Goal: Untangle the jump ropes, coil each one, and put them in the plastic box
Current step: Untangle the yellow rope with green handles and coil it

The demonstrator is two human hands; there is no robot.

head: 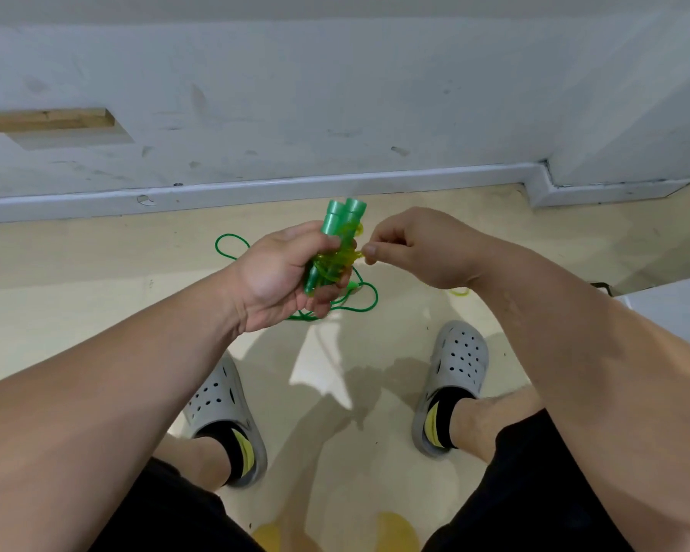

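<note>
1. The left hand (283,276) is clenched round two translucent green handles (345,217) held side by side, their capped ends pointing up and away from the person.
2. A yellow-green cord (335,264) is wound round the handles where the fingers close on them.
3. The right hand (415,249) pinches a strand of that cord between thumb and fingertip, just beside the bundle.
4. A dark green rope (375,300) lies in loose loops on the floor (96,280) below the hands, partly hidden by them.
5. A bit of yellow cord (459,290) shows on the floor under the right wrist.
6. The person stands in grey clogs (459,360), near the white skirting board (255,189).
</note>
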